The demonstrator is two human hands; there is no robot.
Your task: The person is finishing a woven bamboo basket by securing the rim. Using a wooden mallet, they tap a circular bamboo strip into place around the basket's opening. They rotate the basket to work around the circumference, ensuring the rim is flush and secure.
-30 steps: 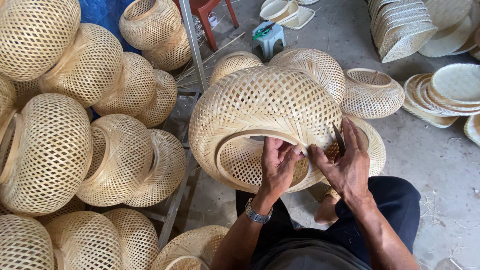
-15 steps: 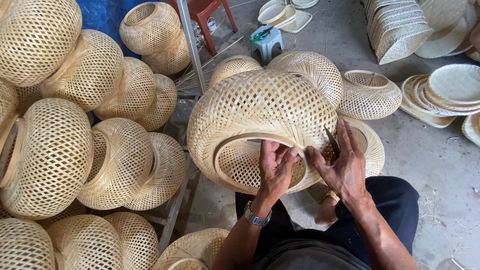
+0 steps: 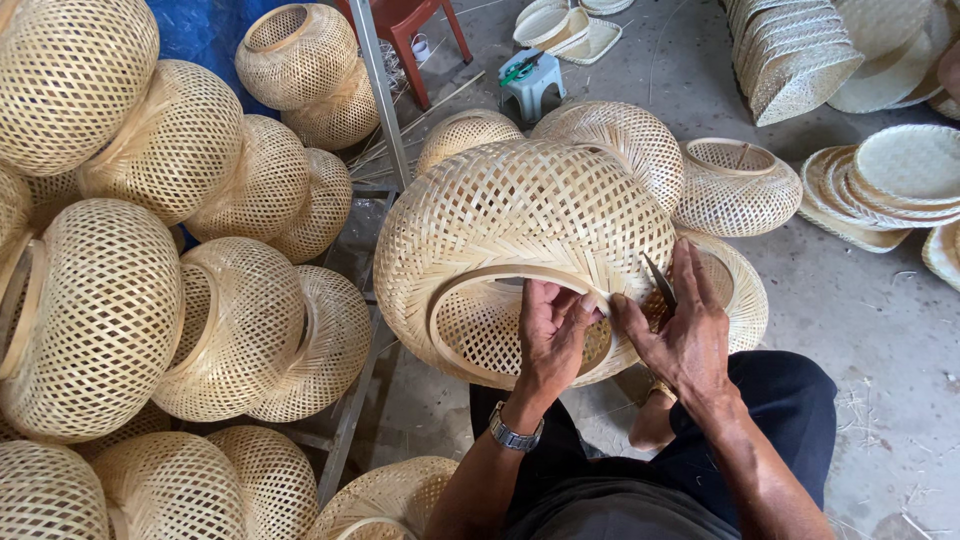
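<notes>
The left hand [image 3: 553,330] pinches the hoop rim [image 3: 500,278] of a woven bamboo shade [image 3: 520,225], fingers curled over its edge. The right hand [image 3: 685,335] lies half spread against the shade's side, thumb meeting the left fingers at the rim, with a thin blade [image 3: 659,280] between its fingers. The shade rests on its side above the person's knees, mouth toward them. More shades [image 3: 160,250] are stacked at left, flat woven trays [image 3: 900,170] lie on the floor [image 3: 880,340] at right, and a small stool [image 3: 530,85] stands behind.
</notes>
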